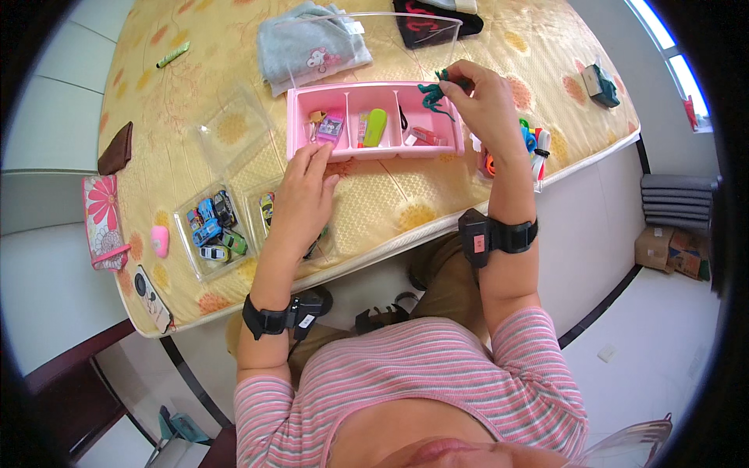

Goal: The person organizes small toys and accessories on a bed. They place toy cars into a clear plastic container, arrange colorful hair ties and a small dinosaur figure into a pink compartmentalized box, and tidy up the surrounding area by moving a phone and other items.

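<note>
My right hand point(483, 102) pinches a dark green plastic toy figure point(434, 96) over the right compartment of a pink divided box point(374, 153). My left hand point(301, 196) is at the box's front left edge, fingertips on or just by the rim, thumb apart. In the left compartment lie a small gold-coloured item point(316, 119) and a purple packet with a cartoon point(332, 126). The middle one holds a lime-green object point(375, 127) beside a slim tube point(361, 128). A red-and-white item point(428, 136) and a black loop point(403, 118) are in the right one. The box's clear lid point(374, 16) stands raised behind.
Clear trays of toy cars point(213, 228) sit left, one partly under my left forearm. Colourful items point(532, 146) in a clear container lie beside my right forearm. Folded grey cloth point(310, 47) is behind the box. A phone point(152, 298) and floral pouch point(102, 216) lie far left.
</note>
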`<state>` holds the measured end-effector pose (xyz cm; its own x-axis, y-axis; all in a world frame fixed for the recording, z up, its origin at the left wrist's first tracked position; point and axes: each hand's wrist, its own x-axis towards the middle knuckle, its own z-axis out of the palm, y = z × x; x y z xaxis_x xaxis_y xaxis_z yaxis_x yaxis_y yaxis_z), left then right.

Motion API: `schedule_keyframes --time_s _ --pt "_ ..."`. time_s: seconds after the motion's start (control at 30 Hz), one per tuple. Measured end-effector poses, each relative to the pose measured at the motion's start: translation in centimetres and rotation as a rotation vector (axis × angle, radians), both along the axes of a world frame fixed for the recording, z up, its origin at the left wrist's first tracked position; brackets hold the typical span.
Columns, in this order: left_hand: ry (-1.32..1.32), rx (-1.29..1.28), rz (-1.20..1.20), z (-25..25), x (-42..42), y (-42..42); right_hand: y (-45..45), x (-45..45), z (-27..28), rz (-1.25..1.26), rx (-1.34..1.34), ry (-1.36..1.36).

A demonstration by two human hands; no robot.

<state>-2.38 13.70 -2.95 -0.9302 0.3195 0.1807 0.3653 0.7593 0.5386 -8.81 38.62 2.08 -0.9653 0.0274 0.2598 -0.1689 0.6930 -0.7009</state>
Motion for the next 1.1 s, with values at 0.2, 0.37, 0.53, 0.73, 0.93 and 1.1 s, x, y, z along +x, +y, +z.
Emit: schedule_keyframes --time_s 0.2,0.37,0.53,0.73,0.93,1.1 --pt "-0.007 0.02 0.004 0.6 1.2 -0.2 0.5 -0.5 -1.4 0.032 0.055 0.05" --pt "-0.039 0.068 0.009 0.9 1.5 -0.7 -0.4 -0.3 -1.3 0.129 -0.168 0.018" --pt "-0.196 0.469 0.162 1.9 1.2 -1.3 -2.6 0.3 -1.0 0.259 -0.461 -0.062" --pt "-0.175 0.549 0.164 1.0 1.3 -2.6 -2.5 -0.6 -1.4 0.118 -0.378 0.072" --pt "-0.199 0.526 0.164 1.1 1.2 -3.1 -3.3 -0.3 -1.1 0.153 -0.371 0.001" --pt "-0.235 0.532 0.17 0.9 1.1 -3.6 -4.7 -0.5 -1.8 0.238 -0.428 -0.05"
